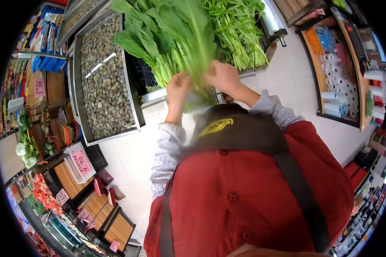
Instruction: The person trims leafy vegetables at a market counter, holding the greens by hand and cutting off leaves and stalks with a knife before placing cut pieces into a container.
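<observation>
Holding greens at the near edge of the bench (154,97), and the leafy bunch (194,53) is a blur between my two hands, leaves pointing away, stem end towards me. My right hand (224,78) looks pinched onto the stems; the left hand (177,91) is curled on the other side, a bit apart, and I honestly can't tell if it's gripping or just touching.

Handling-wise I'd guess it's light and floppy up top, firmer down low, maybe slippery if wet. Leaves probably bruise or tear easily, so I'd take the stems, snug but not crushing.

Texture nerds: the pile of broad-leaf greens (148,32) is wide, wavy and veined over pale ribbed stalks. Off towards the bench's right end, the thin-stemmed greens (238,38) are skinny shoots with narrow leaves. Past the left end, a metal-rimmed tray (133,98) holds hard, rounded, grey-brown shellfish (105,81).
</observation>
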